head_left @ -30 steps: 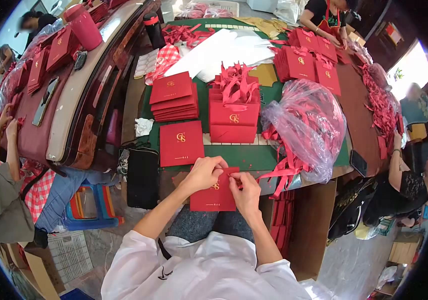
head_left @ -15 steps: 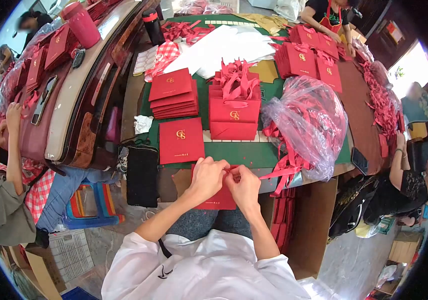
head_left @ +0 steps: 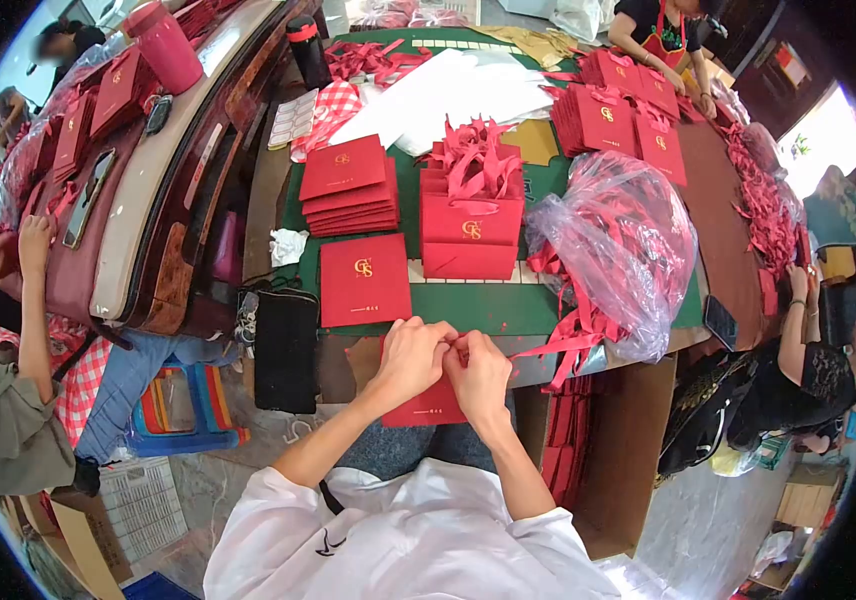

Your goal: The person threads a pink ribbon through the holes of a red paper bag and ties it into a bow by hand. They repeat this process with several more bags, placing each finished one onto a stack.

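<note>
A flat red paper bag (head_left: 425,408) with small gold print rests over my lap at the table's front edge. My left hand (head_left: 410,358) is closed at its upper part, fingers bent and pinching. Against it, my right hand (head_left: 479,376) is closed at the upper right edge of the same bag. The fingertips of both hands meet, and whatever fine piece lies between them is hidden. Just beyond my hands lies a flat red bag with a gold logo (head_left: 365,280). A loose red ribbon (head_left: 573,348) trails towards my right hand from a clear plastic bag of ribbons (head_left: 620,250).
Stacked red bags (head_left: 348,190) and upright bags with ribbon handles (head_left: 471,225) stand on the green mat (head_left: 468,308). A black pouch (head_left: 285,350) hangs at the left edge; a phone (head_left: 719,322) lies right. An open cardboard box (head_left: 620,450) stands below. Other people work on both sides.
My right hand has shifted slightly left and turned, its fingertips now pressed against my left hand's. The red bit seen between the fingertips is now covered. The bag stays in my lap.
</note>
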Demonstrator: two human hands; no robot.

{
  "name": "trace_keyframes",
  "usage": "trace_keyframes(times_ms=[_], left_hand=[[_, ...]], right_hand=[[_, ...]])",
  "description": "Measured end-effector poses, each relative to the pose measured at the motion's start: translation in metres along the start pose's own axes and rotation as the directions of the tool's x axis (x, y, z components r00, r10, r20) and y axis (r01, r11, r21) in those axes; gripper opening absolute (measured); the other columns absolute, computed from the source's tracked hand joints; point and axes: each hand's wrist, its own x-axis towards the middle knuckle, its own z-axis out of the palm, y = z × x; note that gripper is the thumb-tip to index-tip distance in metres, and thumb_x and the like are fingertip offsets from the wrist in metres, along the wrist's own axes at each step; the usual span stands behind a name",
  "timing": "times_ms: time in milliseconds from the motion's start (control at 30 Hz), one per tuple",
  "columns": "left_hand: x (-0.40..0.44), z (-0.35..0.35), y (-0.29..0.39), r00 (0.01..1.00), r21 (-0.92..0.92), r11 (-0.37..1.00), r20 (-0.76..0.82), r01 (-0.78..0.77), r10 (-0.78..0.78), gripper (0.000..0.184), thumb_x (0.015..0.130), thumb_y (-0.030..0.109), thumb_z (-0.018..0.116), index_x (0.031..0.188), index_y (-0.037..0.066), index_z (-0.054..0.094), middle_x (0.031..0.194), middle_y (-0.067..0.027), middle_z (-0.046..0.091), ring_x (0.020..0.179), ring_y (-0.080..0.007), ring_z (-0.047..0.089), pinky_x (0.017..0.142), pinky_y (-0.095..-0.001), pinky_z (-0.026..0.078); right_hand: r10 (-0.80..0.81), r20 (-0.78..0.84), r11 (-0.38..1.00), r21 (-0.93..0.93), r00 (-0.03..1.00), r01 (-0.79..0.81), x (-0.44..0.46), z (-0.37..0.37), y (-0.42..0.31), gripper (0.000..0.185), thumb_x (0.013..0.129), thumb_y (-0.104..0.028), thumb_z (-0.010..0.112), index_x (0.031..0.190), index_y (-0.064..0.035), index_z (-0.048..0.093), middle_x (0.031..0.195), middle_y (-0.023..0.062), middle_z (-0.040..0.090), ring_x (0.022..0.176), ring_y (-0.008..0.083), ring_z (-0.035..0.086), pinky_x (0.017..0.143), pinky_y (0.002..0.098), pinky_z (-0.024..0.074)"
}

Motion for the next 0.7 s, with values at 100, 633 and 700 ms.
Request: trace_keyframes(times_ms=[100,633,700], left_hand=[[0.001,-0.004,0.003,0.999,-0.015,1.000,-0.049,-0.023,0.022,0.016,0.081,0.006,0.063,0.094,0.009,0.071,0.078,-0.0119,0.069,0.081,-0.0326,0.063,0.077,-0.0458,0.045],[0.008,-0.024,-0.007,0.987,-0.241,0.965,0.150,0.099,-0.063,0.016,0.084,0.016,0.070,0.095,0.004,0.070,0.081,-0.0137,0.074,0.073,-0.0264,0.073,0.071,-0.0388,0.056],[0.007,-0.036,0.003,0.959,-0.250,0.950,0.256,0.185,-0.120,0.018,0.084,0.017,0.071,0.097,0.004,0.070,0.085,-0.0142,0.075,0.080,-0.0255,0.073,0.076,-0.0386,0.056]], right_hand=[[0.035,0.012,0.997,0.068,0.999,-0.036,0.002,0.000,-0.003,0.015,0.081,-0.004,0.070,0.087,-0.0023,0.057,0.080,0.0149,0.065,0.075,0.0327,0.065,0.064,0.0449,0.0509],[0.054,0.040,0.936,0.347,0.998,-0.064,0.012,-0.034,0.003,0.013,0.089,-0.007,0.070,0.100,-0.0007,0.068,0.101,0.0090,0.061,0.073,0.0169,0.065,0.062,0.0283,0.0520],[-0.035,0.045,0.963,0.269,0.998,0.021,0.014,-0.035,0.014,0.013,0.091,-0.011,0.068,0.101,-0.0020,0.070,0.101,0.0088,0.061,0.084,0.0161,0.065,0.063,0.0261,0.0515]])
